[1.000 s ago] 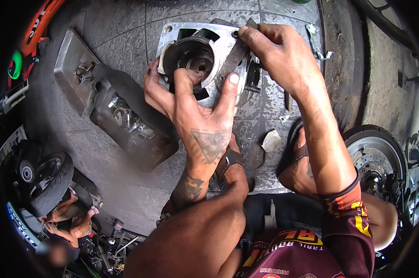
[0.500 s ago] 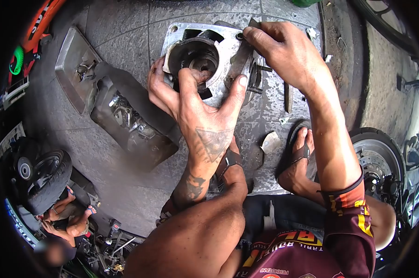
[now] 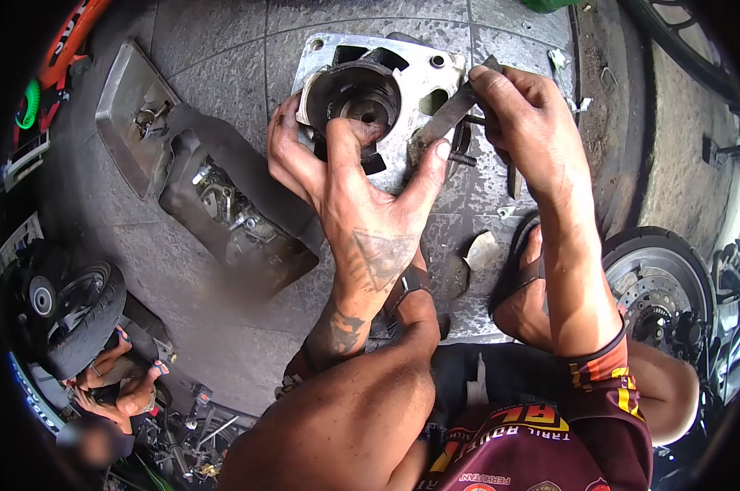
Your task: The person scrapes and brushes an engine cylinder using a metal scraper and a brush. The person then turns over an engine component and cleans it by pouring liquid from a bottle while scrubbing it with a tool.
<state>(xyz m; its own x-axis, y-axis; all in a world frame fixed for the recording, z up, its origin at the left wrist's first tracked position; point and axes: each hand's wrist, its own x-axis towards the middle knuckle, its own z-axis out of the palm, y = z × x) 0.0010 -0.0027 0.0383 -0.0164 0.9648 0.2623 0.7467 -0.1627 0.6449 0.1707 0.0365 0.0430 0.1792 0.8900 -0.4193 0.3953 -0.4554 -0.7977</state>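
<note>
A grey engine cylinder block [image 3: 411, 90] faces up, its round bore and flat gasket face showing. My left hand [image 3: 358, 184] is closed around the block's near side. Its index finger hooks into the bore, other fingers wrap the left side, and the thumb lies by the right edge. Between the fingers and thumb of my right hand [image 3: 534, 114] is a flat, dark scraper-like strip [image 3: 448, 119]. The strip slants across the right part of the gasket face, its lower end near my left thumb. Threaded studs [image 3: 464, 159] stick out at the block's right side.
Left on the tiled floor lie a metal tray [image 3: 128, 123] and a dark cover with an engine part [image 3: 223, 204]. A scrap piece [image 3: 482, 251] lies near my feet. A motorcycle wheel [image 3: 665, 286] stands right; another person [image 3: 112, 393] sits lower left.
My right hand has moved right and slightly down with the strip, uncovering the upper right hole of the gasket face. My left hand and the block have shifted slightly right.
</note>
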